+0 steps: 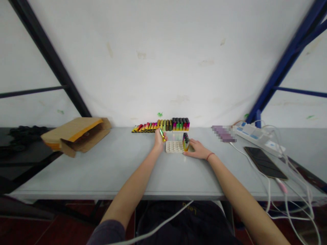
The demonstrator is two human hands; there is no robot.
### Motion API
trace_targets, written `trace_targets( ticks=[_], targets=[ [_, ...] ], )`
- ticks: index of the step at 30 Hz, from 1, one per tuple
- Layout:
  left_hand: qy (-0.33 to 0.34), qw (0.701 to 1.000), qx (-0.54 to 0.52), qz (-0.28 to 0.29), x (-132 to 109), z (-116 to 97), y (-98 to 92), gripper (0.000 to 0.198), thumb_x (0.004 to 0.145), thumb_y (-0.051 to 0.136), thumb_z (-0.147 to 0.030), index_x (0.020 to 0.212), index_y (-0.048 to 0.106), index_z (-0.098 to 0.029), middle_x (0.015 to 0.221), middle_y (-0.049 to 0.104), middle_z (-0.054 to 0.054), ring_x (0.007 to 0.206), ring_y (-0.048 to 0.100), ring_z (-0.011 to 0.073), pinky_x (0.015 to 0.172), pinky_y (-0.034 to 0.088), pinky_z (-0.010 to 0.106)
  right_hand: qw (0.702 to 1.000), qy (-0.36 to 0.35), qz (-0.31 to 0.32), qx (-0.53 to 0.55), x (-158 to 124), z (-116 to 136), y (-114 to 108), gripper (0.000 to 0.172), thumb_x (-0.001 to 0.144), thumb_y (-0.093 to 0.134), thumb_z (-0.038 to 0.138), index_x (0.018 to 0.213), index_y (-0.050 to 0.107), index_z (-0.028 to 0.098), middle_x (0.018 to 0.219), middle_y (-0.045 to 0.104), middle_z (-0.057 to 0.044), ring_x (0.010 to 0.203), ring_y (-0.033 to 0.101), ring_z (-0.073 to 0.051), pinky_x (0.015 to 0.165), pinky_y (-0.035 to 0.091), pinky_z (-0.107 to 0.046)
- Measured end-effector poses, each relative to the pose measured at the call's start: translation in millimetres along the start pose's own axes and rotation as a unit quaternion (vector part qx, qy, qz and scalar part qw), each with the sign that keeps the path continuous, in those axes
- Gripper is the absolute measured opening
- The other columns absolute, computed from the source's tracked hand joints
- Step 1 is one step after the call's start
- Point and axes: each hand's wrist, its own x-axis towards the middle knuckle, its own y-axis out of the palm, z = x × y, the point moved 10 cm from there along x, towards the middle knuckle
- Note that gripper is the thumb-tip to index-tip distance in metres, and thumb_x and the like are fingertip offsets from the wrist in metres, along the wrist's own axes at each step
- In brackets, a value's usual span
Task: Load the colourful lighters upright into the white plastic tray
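Observation:
My left hand [158,140] is closed around a slim, shiny green-and-gold tube [162,134], raised at the left end of a white tray [174,147] with rows of round holes. At the tray's right end stands a row of upright colourful tubes with dark tops [186,142]. My right hand [198,149] grips that end, its thumb at the front corner and its fingers behind; part of the grip is hidden by the tubes. Their exact kind is too small to tell.
Against the wall stand a block of dark-topped tubes [181,124] and yellow-topped tubes [165,125], with several lying tubes [144,127] beside them. An open brown paper bag [76,134] lies left. A phone [265,162], power strip [255,134] and white cables lie right.

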Motion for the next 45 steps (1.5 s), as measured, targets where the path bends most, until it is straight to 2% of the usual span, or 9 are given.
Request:
trace_targets(
  ticks=[3, 6, 12, 19, 29, 33, 38, 41, 45],
  targets=[
    [0.135, 0.978, 0.154, 0.019, -3, -17, 9.9, 0.020, 0.088, 0.067, -0.041, 0.091, 0.057, -0.023, 0.080, 0.062, -0.001, 0.072, 0.061, 0.0130, 0.064, 0.049, 0.023, 1.000, 0.001, 0.002, 0.000, 0, 0, 0, 0.081, 0.086, 0.065, 0.071, 0.145, 0.058, 0.016, 0.151, 0.054, -0.020, 0.137, 0.053, -0.038, 0.117, 0.039, -0.054],
    [0.237, 0.925, 0.287, 0.081, -15, -25, 30.6, 0.018, 0.081, 0.075, -0.033, 0.095, 0.070, -0.022, 0.103, 0.066, 0.006, 0.095, 0.063, 0.0186, 0.080, 0.052, 0.028, 1.000, 0.002, 0.001, 0.003, -1, 1, -1, 0.080, 0.086, 0.065, 0.071, 0.145, 0.057, 0.018, 0.152, 0.055, -0.019, 0.137, 0.053, -0.038, 0.116, 0.039, -0.053],
    [0.221, 0.895, 0.342, 0.183, -30, -9, 58.0, 0.017, 0.080, 0.075, -0.027, 0.096, 0.077, -0.021, 0.096, 0.069, 0.005, 0.087, 0.064, 0.0192, 0.087, 0.053, 0.032, 1.000, -0.002, 0.000, 0.005, -2, 3, -1, 0.079, 0.087, 0.065, 0.069, 0.147, 0.055, 0.019, 0.151, 0.055, -0.018, 0.139, 0.051, -0.039, 0.117, 0.038, -0.055],
    [0.217, 0.902, 0.339, 0.158, -32, -12, 57.8, 0.031, 0.078, 0.076, -0.019, 0.109, 0.072, -0.025, 0.097, 0.071, 0.003, 0.077, 0.065, 0.0165, 0.084, 0.053, 0.031, 1.000, -0.006, 0.002, 0.008, -2, 3, -2, 0.078, 0.087, 0.066, 0.067, 0.147, 0.055, 0.019, 0.149, 0.056, -0.019, 0.136, 0.053, -0.039, 0.116, 0.038, -0.056],
    [0.291, 0.848, 0.405, 0.180, -42, -27, 65.7, 0.027, 0.088, 0.066, -0.023, 0.114, 0.073, -0.024, 0.106, 0.070, 0.008, 0.101, 0.066, 0.0228, 0.105, 0.048, 0.037, 1.000, 0.005, 0.006, 0.002, -2, 2, -1, 0.079, 0.087, 0.065, 0.067, 0.146, 0.056, 0.015, 0.151, 0.054, -0.021, 0.138, 0.051, -0.039, 0.117, 0.037, -0.057],
    [0.323, 0.851, 0.413, 0.031, -17, -73, 25.8, 0.027, 0.093, 0.056, -0.022, 0.115, 0.071, -0.022, 0.109, 0.071, 0.011, 0.115, 0.063, 0.0256, 0.112, 0.042, 0.038, 1.000, 0.005, 0.003, 0.004, -3, 1, 0, 0.080, 0.086, 0.066, 0.068, 0.146, 0.056, 0.016, 0.155, 0.052, -0.021, 0.142, 0.048, -0.040, 0.119, 0.035, -0.059],
    [0.199, 0.767, 0.582, -0.185, 39, -119, -75.2, 0.047, 0.099, 0.035, -0.021, 0.134, 0.067, -0.019, 0.129, 0.067, 0.018, 0.132, 0.055, 0.0314, 0.117, 0.037, 0.047, 1.000, 0.001, -0.009, 0.012, -5, 1, 0, 0.079, 0.085, 0.066, 0.071, 0.146, 0.058, 0.020, 0.157, 0.051, -0.019, 0.146, 0.045, -0.041, 0.121, 0.034, -0.061],
    [0.114, 0.726, 0.656, -0.171, 73, -120, -118.6, 0.052, 0.102, 0.037, -0.041, 0.145, 0.062, -0.025, 0.152, 0.053, 0.019, 0.145, 0.044, 0.0379, 0.118, 0.036, 0.054, 1.000, -0.001, -0.016, 0.012, -6, 0, 1, 0.079, 0.085, 0.066, 0.072, 0.145, 0.059, 0.021, 0.157, 0.051, -0.019, 0.146, 0.045, -0.041, 0.121, 0.034, -0.062],
    [0.076, 0.682, 0.724, -0.065, 101, -98, -131.0, 0.053, 0.098, 0.042, -0.056, 0.145, 0.062, -0.039, 0.164, 0.043, 0.008, 0.152, 0.033, 0.0421, 0.118, 0.031, 0.066, 1.000, -0.003, -0.008, 0.012, -9, 0, 2, 0.080, 0.086, 0.063, 0.074, 0.146, 0.058, 0.021, 0.157, 0.050, -0.019, 0.147, 0.044, -0.040, 0.122, 0.032, -0.062]
  ],
)
